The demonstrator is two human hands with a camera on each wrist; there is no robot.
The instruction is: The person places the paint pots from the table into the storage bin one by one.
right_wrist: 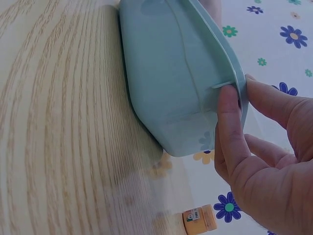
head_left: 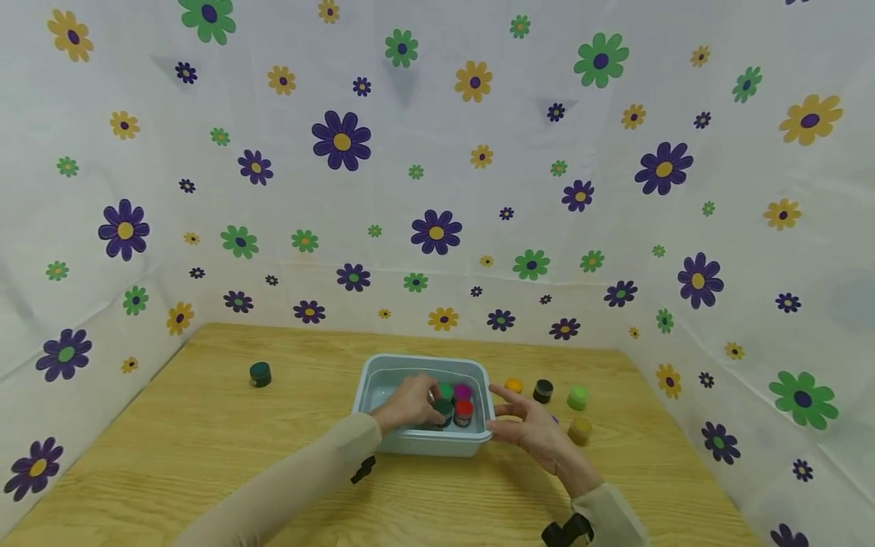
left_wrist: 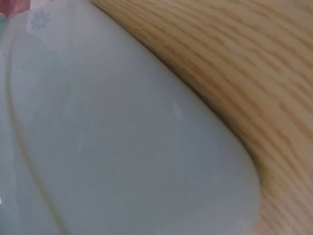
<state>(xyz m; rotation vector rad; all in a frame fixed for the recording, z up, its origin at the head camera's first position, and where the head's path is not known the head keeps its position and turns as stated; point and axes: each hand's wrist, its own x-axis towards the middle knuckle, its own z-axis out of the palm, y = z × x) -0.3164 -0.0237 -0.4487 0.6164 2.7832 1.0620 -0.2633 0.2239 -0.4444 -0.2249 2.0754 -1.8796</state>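
Head: left grip pinches dark jar in bin; right grip clamps rim, well inside table edge.

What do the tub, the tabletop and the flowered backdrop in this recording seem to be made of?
Tub: probably plastic, smooth and slightly glossy, judging by its soft highlights and thin rim.
Tabletop: wood or a wood-look surface, with visible grain; faint reflections suggest low sheen.
Backdrop: thin, flexible printed sheet, as creases show; fabric or plastic, I can't tell.
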